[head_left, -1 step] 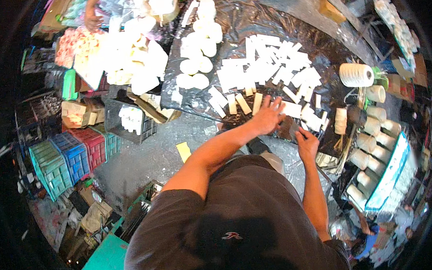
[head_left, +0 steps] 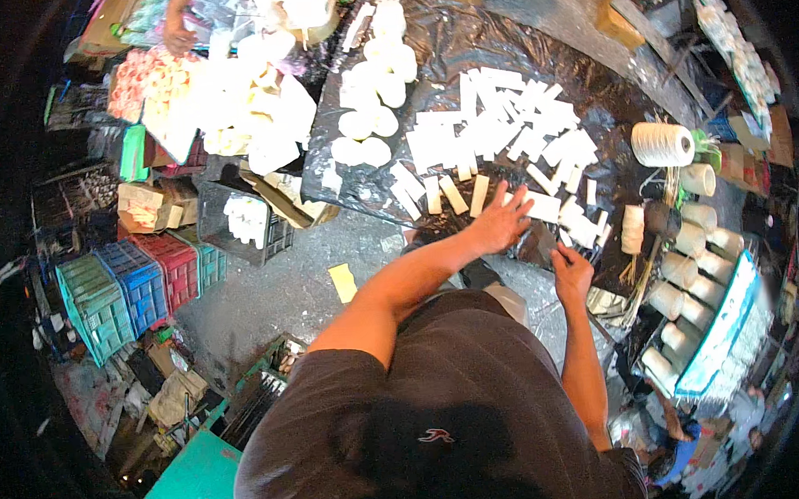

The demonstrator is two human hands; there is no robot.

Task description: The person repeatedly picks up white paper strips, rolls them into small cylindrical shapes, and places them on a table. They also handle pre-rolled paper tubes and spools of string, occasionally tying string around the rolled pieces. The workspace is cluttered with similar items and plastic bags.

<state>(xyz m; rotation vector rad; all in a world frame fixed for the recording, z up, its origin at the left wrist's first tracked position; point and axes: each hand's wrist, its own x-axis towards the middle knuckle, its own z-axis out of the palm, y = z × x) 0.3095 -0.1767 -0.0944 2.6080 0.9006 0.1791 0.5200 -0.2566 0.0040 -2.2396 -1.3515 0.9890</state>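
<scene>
- Resting over the near edge of the table, my left hand [head_left: 504, 223] is spread, fingers apart and pointing far; whether the palm presses on anything I cannot tell
- My right hand [head_left: 572, 273] sits nearer and to the right, its fingers bent and drawn together as if pinching something small; what is between them I cannot make out
- Between my two hands shows a dark brown patch [head_left: 536, 243], too unclear to name; my reading is that the flat left hand suits steadying and the bent right fingers a finer hold
- A broad white piece [head_left: 543, 207] lies just to the right of my left fingertips, touching or not I cannot tell
- Smaller white pieces [head_left: 579, 227] lie just far of my right hand
- Farther off, beyond both hands, a heap of white pieces [head_left: 501, 125] overlaps at all angles on a black plastic sheet [head_left: 440, 60], probably laid there to protect the tabletop
- Cream strips [head_left: 453, 195] lie to the left of my left hand, side by side with gaps, near enough to be within easy reach
- Round white bundles [head_left: 363, 123] keep to the far left, apart from the heap, perhaps so the two kinds don't mix
- A tan spool [head_left: 631, 229] is to the right, apart from my right hand
</scene>
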